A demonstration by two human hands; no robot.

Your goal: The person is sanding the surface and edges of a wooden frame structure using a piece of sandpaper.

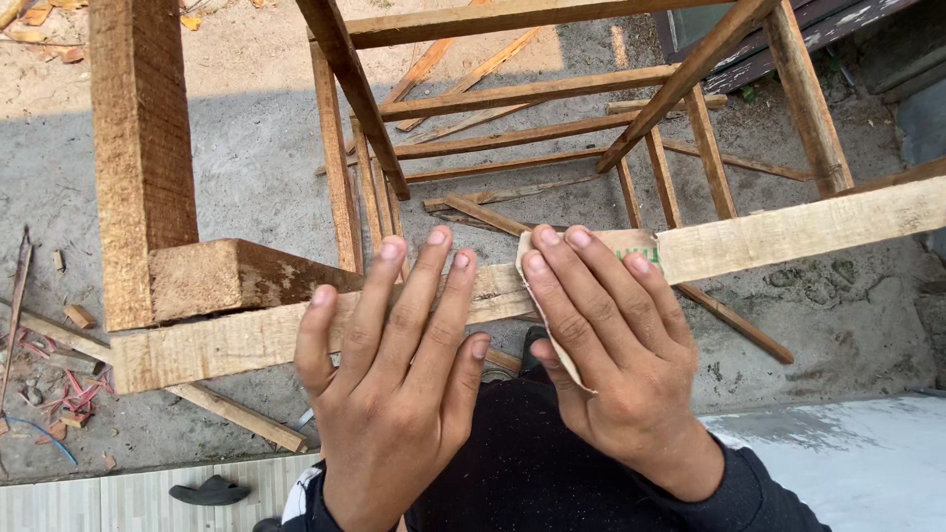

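A long pale wooden rail (788, 234) runs across the view from lower left to upper right, part of a wooden frame. My left hand (394, 365) lies flat on the rail with fingers spread, holding nothing. My right hand (611, 340) presses a pale sheet of sandpaper (631, 242) against the rail just to the right of the left hand; most of the sheet is hidden under the fingers. A thick wooden post (143, 148) and a short block (232, 276) meet the rail at its left end.
Slats and braces of the wooden frame (512, 94) stand beyond the rail. Loose wood strips (734, 323) and offcuts lie on the concrete ground (256, 167). A dark sandal (209, 490) sits at the lower left, red shavings (69, 394) at the far left.
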